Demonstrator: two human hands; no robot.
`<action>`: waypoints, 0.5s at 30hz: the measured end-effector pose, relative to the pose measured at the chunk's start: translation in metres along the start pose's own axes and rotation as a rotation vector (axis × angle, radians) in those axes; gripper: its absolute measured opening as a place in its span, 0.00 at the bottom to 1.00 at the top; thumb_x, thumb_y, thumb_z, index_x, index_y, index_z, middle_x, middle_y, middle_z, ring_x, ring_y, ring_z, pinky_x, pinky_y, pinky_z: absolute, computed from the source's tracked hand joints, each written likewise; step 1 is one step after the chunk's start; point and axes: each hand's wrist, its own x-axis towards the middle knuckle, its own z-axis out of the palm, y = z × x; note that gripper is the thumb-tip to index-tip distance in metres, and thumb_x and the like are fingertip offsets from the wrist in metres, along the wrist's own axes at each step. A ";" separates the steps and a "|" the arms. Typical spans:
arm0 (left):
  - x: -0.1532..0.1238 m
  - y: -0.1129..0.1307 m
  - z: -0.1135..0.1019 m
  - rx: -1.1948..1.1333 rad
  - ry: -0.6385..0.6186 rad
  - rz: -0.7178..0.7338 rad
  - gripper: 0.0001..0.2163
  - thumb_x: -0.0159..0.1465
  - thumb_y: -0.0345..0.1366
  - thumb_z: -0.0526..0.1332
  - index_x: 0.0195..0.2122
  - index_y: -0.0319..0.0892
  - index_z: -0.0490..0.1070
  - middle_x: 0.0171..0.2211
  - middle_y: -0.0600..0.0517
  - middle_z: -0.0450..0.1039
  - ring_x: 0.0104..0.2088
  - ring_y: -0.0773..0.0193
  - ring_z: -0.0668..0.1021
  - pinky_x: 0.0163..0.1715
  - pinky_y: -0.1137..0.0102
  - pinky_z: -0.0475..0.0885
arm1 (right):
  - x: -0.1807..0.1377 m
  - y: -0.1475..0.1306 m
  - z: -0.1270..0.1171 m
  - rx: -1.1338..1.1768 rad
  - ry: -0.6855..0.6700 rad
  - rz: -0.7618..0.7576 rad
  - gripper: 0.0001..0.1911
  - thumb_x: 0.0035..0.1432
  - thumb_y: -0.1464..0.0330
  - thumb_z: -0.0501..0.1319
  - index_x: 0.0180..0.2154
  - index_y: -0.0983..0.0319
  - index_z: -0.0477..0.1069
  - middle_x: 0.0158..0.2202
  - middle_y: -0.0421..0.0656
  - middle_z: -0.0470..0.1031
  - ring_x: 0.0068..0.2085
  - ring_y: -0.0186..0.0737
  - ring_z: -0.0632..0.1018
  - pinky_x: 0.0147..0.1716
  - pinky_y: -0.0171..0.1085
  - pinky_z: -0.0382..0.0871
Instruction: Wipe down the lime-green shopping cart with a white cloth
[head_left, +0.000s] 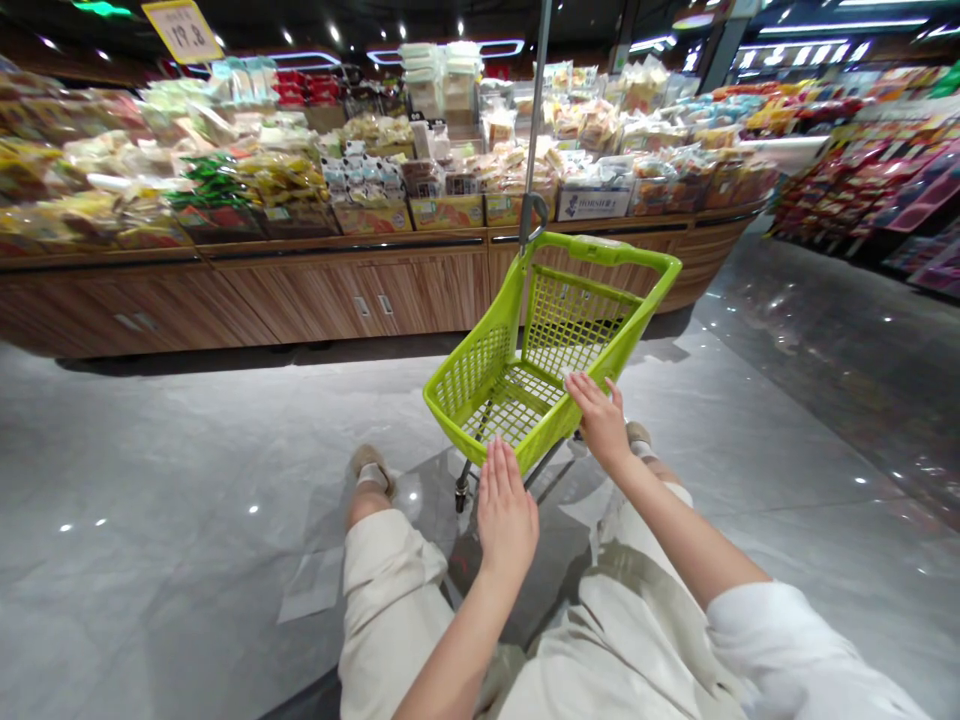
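A lime-green plastic shopping cart (480, 380) stands on the grey floor in front of me, its basket bare inside. My right hand (600, 418) rests on the near rim of the basket, fingers curled over the edge. My left hand (506, 505) hovers just short of the basket's near corner, flat with fingers stretched out together, holding nothing. My legs in cream trousers and beige shoes show below the hands.
A long wooden display counter (360, 290) piled with packaged snacks runs across the back. A metal pole (534, 120) rises at the cart's far side. Shelves of goods (862, 180) line an aisle on the right. A yellow price sign (182, 30) hangs top left.
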 end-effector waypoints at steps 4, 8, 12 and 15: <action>0.001 0.002 0.003 0.008 0.007 -0.018 0.42 0.61 0.28 0.56 0.70 0.27 0.30 0.71 0.33 0.41 0.72 0.50 0.44 0.69 0.53 0.53 | -0.032 -0.058 -0.002 0.069 -0.065 -0.224 0.38 0.56 0.83 0.48 0.67 0.60 0.56 0.65 0.46 0.65 0.68 0.41 0.62 0.66 0.49 0.49; 0.000 -0.003 0.001 0.020 0.000 0.001 0.43 0.61 0.28 0.57 0.71 0.29 0.29 0.71 0.35 0.43 0.72 0.51 0.47 0.69 0.54 0.54 | -0.033 -0.060 -0.007 0.125 -0.119 -0.390 0.36 0.57 0.83 0.48 0.66 0.58 0.58 0.64 0.44 0.67 0.67 0.38 0.64 0.67 0.48 0.47; -0.001 -0.003 0.000 0.024 0.012 0.001 0.40 0.63 0.30 0.55 0.71 0.29 0.30 0.72 0.35 0.41 0.72 0.51 0.47 0.68 0.55 0.55 | -0.001 -0.002 -0.004 0.036 -0.038 -0.127 0.41 0.52 0.85 0.49 0.65 0.56 0.59 0.62 0.45 0.69 0.64 0.41 0.68 0.66 0.52 0.46; -0.001 0.000 0.002 0.020 0.014 -0.011 0.40 0.62 0.29 0.55 0.71 0.28 0.32 0.72 0.34 0.41 0.72 0.50 0.46 0.68 0.55 0.54 | -0.004 -0.008 0.000 0.007 0.000 0.009 0.42 0.51 0.85 0.50 0.66 0.58 0.58 0.64 0.46 0.67 0.66 0.44 0.66 0.65 0.54 0.48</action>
